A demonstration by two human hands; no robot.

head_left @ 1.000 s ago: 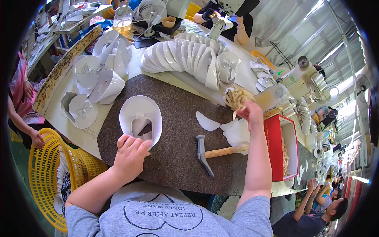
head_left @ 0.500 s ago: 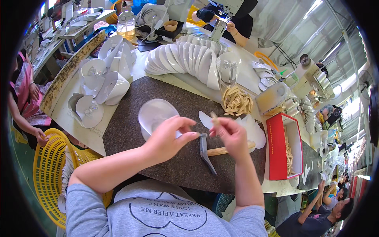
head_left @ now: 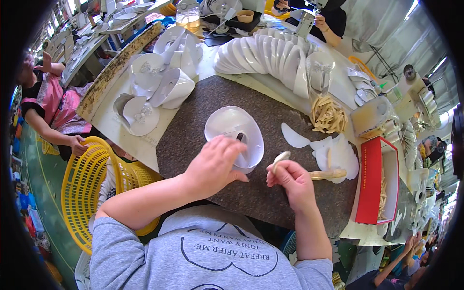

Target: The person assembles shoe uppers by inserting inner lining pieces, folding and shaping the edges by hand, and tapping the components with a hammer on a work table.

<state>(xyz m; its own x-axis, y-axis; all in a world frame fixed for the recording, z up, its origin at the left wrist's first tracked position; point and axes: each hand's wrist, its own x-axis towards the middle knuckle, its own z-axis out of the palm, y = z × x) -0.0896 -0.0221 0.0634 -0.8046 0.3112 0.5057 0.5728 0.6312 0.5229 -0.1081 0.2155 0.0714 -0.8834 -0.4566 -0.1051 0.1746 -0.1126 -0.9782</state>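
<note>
A white hat-shaped piece (head_left: 231,125) lies on the dark stone slab (head_left: 193,140) in front of me. My left hand (head_left: 212,163) rests on its near rim, fingers spread over the crown. My right hand (head_left: 289,178) pinches a small pale wooden piece (head_left: 279,159) just right of the hat. A wooden-handled hammer (head_left: 328,173) lies behind that hand, its head hidden. White cut-out pieces (head_left: 333,151) lie beside the hammer.
A heap of pale wooden sticks (head_left: 327,113) sits at the slab's far right, a red box (head_left: 369,183) to the right. Rows of white hat shapes (head_left: 270,50) fill the bench behind. A yellow basket (head_left: 89,183) stands at my left, where a person (head_left: 53,113) sits.
My right hand came back from the stick heap to the slab with a small wooden piece. My left hand moved off the hat toward it, then returned onto the hat's rim.
</note>
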